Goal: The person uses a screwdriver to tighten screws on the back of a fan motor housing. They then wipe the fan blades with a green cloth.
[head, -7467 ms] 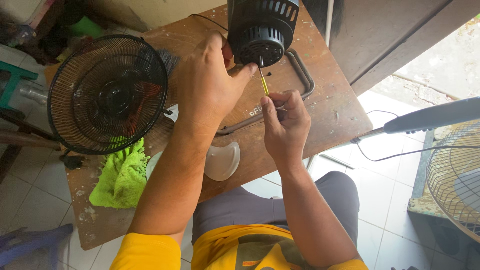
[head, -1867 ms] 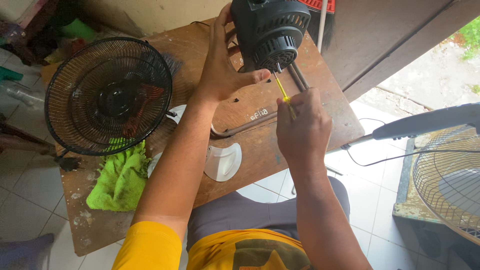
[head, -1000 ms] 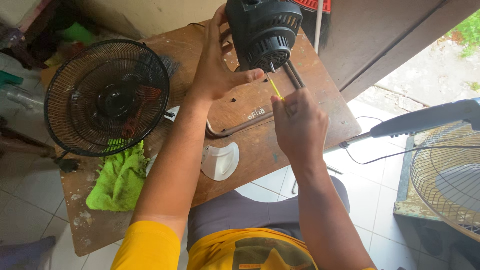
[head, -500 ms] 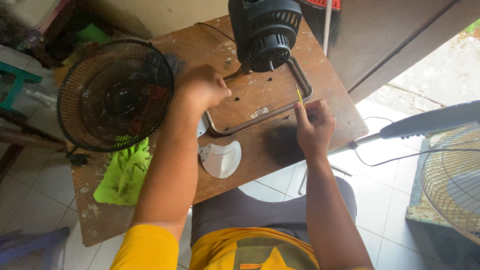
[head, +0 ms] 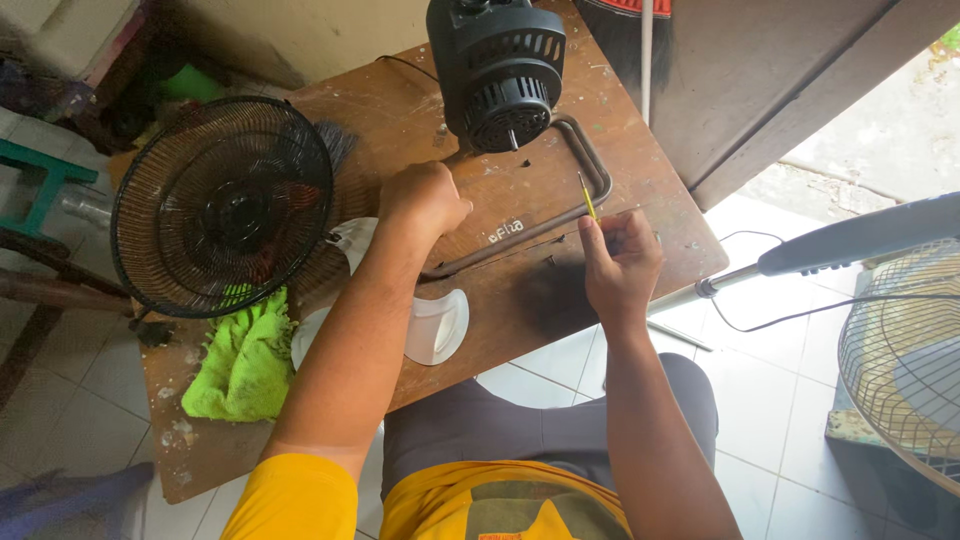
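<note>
Nearest the camera, a grey-trousered lap and a yellow shirt are seen below the edge of a worn wooden table. On its near edge a white curved plastic piece is laid, and to the left a lime-green cloth is bunched; nothing is seen lying in the white piece.

The right hand is closed around a thin yellow-handled screwdriver, pinched between thumb and fingers, its tip pointed away toward the metal frame of the fan base. The left hand is curled into a loose fist and rested on the table near that frame; whether anything is gripped inside it cannot be told.

Farther back, a black fan motor housing is stood at the table's far side, and a round black wire fan guard is laid at the left. Another wire guard is seen off the table at the right.
</note>
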